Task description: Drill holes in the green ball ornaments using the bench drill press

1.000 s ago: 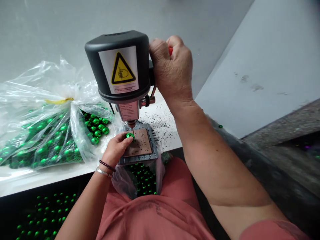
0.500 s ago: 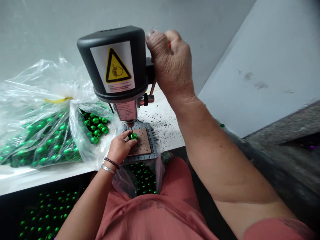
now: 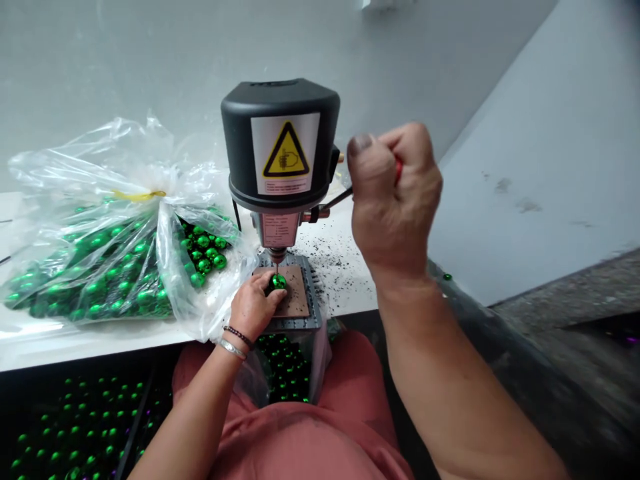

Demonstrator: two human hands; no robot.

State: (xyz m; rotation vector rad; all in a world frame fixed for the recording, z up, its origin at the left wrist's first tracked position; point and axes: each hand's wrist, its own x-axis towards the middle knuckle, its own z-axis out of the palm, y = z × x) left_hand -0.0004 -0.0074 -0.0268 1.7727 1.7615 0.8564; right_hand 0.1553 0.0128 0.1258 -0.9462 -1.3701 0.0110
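A black drill press [image 3: 280, 147] with a yellow warning label stands on the table. Its thin bit points down at a shiny green ball [image 3: 278, 282]. My left hand [image 3: 254, 303] pinches that ball between thumb and fingers on a brown board [image 3: 296, 293] over the grey base. My right hand [image 3: 395, 200] is wrapped round the red-ended lever of the press, at the right of the motor housing. Whether the bit's tip touches the ball is too small to tell.
An open clear plastic bag [image 3: 170, 267] of green balls lies left of the press on the white table [image 3: 30, 353]. Dark shavings are scattered around the base. More green balls [image 3: 285, 373] show below the table edge, and a wall rises behind.
My right hand has come down and toward me with the lever, which now slants outward from the press. The view has shifted, so the press appears further right. My left hand still holds the ball.
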